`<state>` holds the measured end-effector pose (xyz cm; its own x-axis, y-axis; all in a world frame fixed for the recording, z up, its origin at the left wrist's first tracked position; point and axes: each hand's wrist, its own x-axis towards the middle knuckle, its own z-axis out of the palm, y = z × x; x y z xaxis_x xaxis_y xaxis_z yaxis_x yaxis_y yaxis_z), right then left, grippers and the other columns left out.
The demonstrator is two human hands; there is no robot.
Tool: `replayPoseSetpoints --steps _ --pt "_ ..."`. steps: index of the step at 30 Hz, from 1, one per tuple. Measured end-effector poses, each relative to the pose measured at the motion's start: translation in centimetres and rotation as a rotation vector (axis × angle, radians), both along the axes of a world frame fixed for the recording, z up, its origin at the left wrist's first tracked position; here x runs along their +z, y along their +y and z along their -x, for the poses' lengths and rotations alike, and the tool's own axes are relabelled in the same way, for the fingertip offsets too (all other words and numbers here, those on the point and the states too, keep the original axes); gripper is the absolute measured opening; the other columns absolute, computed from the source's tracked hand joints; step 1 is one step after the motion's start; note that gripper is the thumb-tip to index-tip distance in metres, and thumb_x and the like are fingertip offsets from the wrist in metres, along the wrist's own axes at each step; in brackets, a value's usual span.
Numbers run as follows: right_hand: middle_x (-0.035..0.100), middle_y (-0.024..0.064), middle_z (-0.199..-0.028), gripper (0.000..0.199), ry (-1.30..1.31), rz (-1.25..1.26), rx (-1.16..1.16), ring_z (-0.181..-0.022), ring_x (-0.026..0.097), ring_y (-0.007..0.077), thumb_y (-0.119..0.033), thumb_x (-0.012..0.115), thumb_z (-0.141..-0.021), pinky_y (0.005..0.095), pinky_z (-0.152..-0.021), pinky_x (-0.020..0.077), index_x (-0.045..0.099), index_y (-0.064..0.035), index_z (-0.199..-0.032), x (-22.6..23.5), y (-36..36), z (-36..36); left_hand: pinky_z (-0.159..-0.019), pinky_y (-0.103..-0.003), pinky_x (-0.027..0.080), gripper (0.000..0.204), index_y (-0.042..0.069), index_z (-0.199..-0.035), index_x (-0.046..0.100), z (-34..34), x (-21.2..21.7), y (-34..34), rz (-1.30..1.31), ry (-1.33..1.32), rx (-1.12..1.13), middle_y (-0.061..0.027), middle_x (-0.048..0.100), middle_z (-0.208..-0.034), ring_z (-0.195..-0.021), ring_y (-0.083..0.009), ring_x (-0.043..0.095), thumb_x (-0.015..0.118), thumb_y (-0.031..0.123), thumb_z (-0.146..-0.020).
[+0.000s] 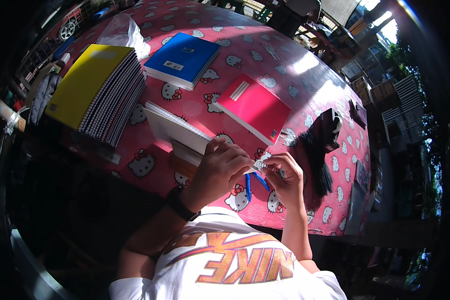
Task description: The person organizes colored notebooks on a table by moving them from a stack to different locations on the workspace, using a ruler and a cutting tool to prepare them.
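Observation:
A pale notebook [177, 125] stands tilted on its edge in front of me, with a row of holes or coil along its upper edge. My left hand [222, 167], with a dark band on its wrist, is closed around its near end. At that same corner my right hand [286, 179] pinches a dark wire coil [275, 170], thumb and fingers together. Just below the fingers lies a tool with blue handles [250, 186], perhaps pliers or cutters; its head is hidden. The notebook's lower part and the left fingertips are partly hidden.
A tall stack of yellow spiral notebooks [90, 82] stands at the left, a blue stack [185, 57] behind, and a red stack [255, 107] ahead. Black coils [317, 155] are heaped at the right on the pink patterned tablecloth [140, 165]. A clear plastic bag [125, 35] lies far left.

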<state>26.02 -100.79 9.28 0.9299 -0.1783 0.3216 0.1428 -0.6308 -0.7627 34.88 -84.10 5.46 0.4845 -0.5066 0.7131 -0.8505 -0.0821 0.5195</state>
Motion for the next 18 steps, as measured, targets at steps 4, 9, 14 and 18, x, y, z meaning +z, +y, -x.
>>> replayPoseSetpoints --steps 4,9,14,18 --pt "0.06 0.0071 -0.083 0.021 -0.013 0.081 0.052 -0.076 0.06 0.0173 0.005 0.07 -0.067 0.0261 -0.068 0.0477 0.062 -0.0021 -0.085 -0.2 -0.4 -0.2 -0.094 -0.041 0.032 0.018 0.012 -0.089 0.056 0.1 -0.1 0.1 -0.015 -0.001 0.012 -0.0007 0.058 -0.086 -0.088 -0.0164 0.057 0.066 0.01 -0.074" --pt "0.06 0.0057 -0.081 0.022 -0.035 -0.065 0.084 -0.077 0.059 0.0167 0.005 0.071 -0.065 0.0263 -0.069 0.0475 0.061 -0.0017 -0.082 -1.2 -0.8 -0.2 -0.095 -0.042 0.031 0.018 0.013 -0.089 0.056 0.3 -0.1 0.1 -0.019 0.004 0.018 -0.0003 0.058 -0.086 -0.088 -0.0169 0.057 0.066 0.01 -0.074" --pt "0.059 0.0058 -0.082 0.022 -0.021 -0.185 0.103 -0.077 0.059 0.0168 0.007 0.071 -0.064 0.0262 -0.069 0.0473 0.061 -0.0014 -0.082 -1.9 -0.8 -0.2 -0.096 -0.042 0.031 0.019 0.013 -0.088 0.057 0.2 0.3 0.4 -0.018 0.008 -0.009 -0.0002 0.057 -0.085 -0.088 -0.0177 0.056 0.067 0.01 -0.073" --pt "0.059 0.0058 -0.082 0.023 -0.025 -0.221 0.107 -0.077 0.058 0.0168 0.008 0.07 -0.064 0.0267 -0.069 0.0474 0.061 -0.0013 -0.083 -1.9 -0.4 -0.3 -0.096 -0.042 0.031 0.02 0.013 -0.088 0.057 0.1 0.3 0.5 -0.025 0.003 -0.013 -0.0002 0.057 -0.084 -0.089 -0.0177 0.056 0.068 0.011 -0.072"
